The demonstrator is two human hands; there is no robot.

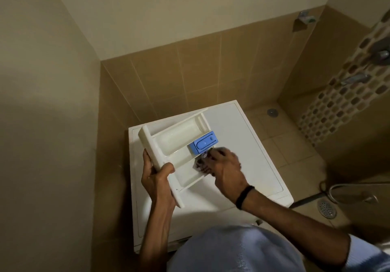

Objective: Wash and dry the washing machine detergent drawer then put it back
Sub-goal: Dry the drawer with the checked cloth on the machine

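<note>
Our left hand point(157, 176) grips the detergent drawer point(181, 136) by its front panel, thumb curled over the edge. Our right hand point(225, 166) bunches a cloth point(199, 165) inside the near compartment, hiding part of it. We hold the drawer tilted over the washing machine top point(249, 145). A floor drain point(326, 208) lies to the right. The drawer is white with a blue insert point(203, 143).
</note>
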